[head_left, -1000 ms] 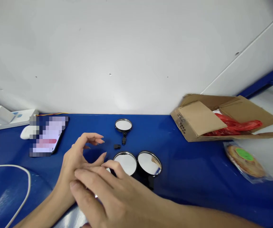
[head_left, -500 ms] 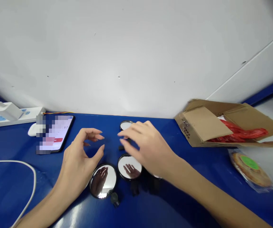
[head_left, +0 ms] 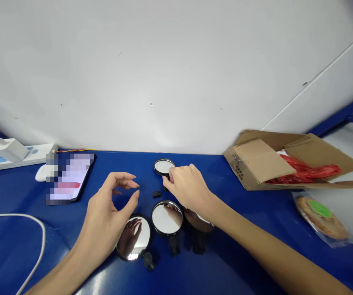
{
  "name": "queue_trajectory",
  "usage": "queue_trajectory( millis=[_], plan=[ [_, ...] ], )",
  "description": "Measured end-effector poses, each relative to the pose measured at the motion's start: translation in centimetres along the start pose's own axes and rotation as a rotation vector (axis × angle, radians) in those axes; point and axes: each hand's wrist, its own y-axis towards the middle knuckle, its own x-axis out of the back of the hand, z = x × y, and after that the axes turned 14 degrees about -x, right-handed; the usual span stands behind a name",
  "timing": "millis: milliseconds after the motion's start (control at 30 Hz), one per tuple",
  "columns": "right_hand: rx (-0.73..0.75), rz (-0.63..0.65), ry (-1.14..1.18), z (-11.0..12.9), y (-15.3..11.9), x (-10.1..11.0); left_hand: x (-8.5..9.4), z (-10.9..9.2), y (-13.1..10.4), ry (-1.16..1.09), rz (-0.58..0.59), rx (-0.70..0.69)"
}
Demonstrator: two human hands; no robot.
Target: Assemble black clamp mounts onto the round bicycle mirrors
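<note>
Several round black-rimmed mirrors with black mounts lie on the blue table. My left hand hovers over the edge of the left mirror, fingers curved and apart, holding nothing. My right hand has its thumb and fingers pinched at the black mount of the far mirror. Nearer me are the middle mirror and the right mirror, the latter partly under my right hand. A small black piece lies between the far and middle mirrors.
At the left are a phone, a white rounded case, a power strip and a white cable. An open cardboard box with red plastic and a wrapped round pastry are at the right.
My right hand has closed its spread fingers at the far mirror's mount, uncovering more of that mirror and the small black piece. My left hand keeps nearly the same pose.
</note>
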Motion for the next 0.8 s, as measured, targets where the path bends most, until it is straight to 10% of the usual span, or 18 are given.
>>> queue_trajectory(
  millis=[267, 533, 800],
  plan=[
    [0.059, -0.122, 0.230, -0.6, 0.1, 1.3, -0.3, -0.1, 0.2, -0.326, 0.044, 0.051],
    [0.703, -0.213, 0.263, -0.7, -1.6, 2.8, -0.6, -1.3, 1.2, -0.934, 0.028, 0.369],
    [0.235, 0.234, 0.339, -2.7, 0.1, 2.4, -0.4, -1.1, 1.5, -0.789, -0.077, 0.368]
  ],
)
